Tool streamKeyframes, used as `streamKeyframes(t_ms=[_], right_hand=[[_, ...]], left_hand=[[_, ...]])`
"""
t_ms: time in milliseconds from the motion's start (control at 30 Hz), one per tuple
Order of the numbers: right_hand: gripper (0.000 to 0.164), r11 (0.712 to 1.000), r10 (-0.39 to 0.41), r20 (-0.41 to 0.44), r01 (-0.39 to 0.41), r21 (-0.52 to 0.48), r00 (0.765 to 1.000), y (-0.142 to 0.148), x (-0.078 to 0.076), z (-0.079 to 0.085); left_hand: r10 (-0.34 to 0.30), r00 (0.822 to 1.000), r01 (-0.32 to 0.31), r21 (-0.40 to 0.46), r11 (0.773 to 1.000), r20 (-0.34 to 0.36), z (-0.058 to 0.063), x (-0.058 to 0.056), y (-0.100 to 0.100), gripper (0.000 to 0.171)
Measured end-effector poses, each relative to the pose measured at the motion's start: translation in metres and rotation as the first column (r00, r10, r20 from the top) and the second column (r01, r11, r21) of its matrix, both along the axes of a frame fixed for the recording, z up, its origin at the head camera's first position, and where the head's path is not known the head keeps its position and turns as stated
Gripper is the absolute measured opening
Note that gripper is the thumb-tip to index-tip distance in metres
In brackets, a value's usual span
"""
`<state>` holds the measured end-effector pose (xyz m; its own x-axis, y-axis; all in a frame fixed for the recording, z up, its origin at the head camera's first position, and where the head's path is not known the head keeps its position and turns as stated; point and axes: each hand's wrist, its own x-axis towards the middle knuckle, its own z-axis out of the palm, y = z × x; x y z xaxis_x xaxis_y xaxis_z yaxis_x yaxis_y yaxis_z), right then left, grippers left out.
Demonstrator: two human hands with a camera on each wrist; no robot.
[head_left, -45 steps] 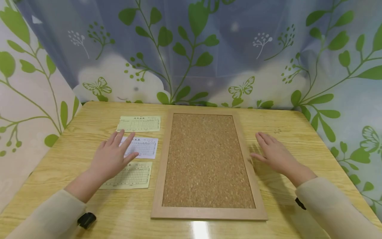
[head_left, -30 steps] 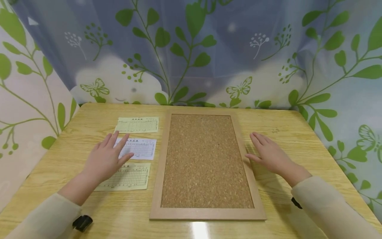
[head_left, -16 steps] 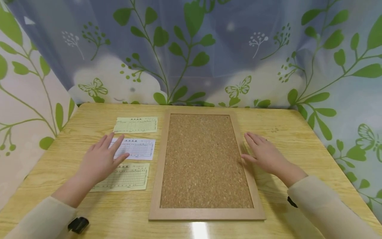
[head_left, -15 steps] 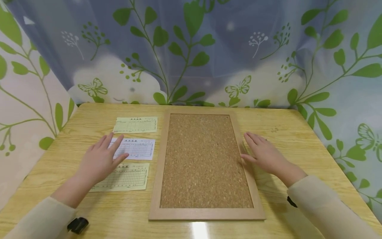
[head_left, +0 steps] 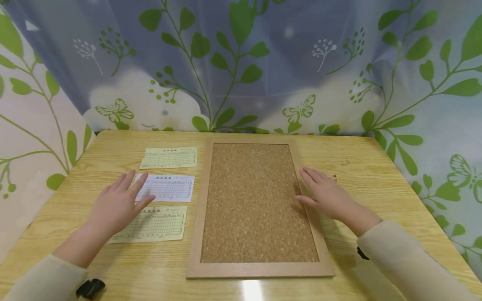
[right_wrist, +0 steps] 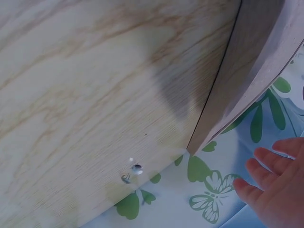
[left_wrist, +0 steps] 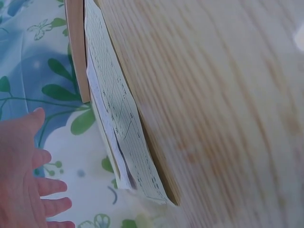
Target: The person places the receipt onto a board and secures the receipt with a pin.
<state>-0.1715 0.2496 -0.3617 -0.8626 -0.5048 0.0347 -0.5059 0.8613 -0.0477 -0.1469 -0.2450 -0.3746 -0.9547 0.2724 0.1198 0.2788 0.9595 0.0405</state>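
My left hand (head_left: 116, 205) hovers with fingers spread, holding nothing, beside a white printed form slip (head_left: 165, 188). It partly covers that slip and the near green slip (head_left: 154, 225). A far green slip (head_left: 169, 158) lies beyond it. In the left wrist view the green slip (left_wrist: 116, 104) is apart from the fingers (left_wrist: 51, 186). To the right, the wood-framed cork board (head_left: 260, 205) lies flat. My right hand (head_left: 325, 194), fingers extended and holding nothing, hovers over its right frame edge; in the right wrist view the fingertips (right_wrist: 242, 185) are apart from the board's frame (right_wrist: 232, 80).
Several small clear or shiny bits (right_wrist: 133, 172) lie on the wooden table (head_left: 361, 167) to the right; their kind is too small to tell. A leaf-patterned curtain (head_left: 260, 75) hangs behind the table and along both sides.
Both hands have drifted left: the left one uncovers more of the white slip, the right one now overlaps the board's right edge. The view has shifted slightly; slips and board lie as before.
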Motion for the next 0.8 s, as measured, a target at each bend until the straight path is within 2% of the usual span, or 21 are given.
streamKeyframes(t_ms=[267, 567, 800], right_hand=[[0.075, 1.0, 0.026, 0.017, -0.026, 0.003, 1.0, -0.01, -0.002, 0.0], [0.072, 0.997, 0.074, -0.021, -0.074, -0.01, 0.997, -0.02, -0.002, 0.0], [0.072, 0.995, 0.097, -0.018, -0.098, -0.025, 0.995, -0.026, 0.001, 0.004]], left_hand=[[0.009, 1.0, -0.009, -0.002, 1.0, -0.012, -0.002, 0.002, -0.009, 0.071], [0.01, 1.0, -0.01, -0.005, 1.0, -0.013, -0.005, 0.006, -0.014, 0.07], [0.033, 0.999, -0.033, -0.007, 0.999, -0.003, -0.005, 0.008, -0.016, 0.07]])
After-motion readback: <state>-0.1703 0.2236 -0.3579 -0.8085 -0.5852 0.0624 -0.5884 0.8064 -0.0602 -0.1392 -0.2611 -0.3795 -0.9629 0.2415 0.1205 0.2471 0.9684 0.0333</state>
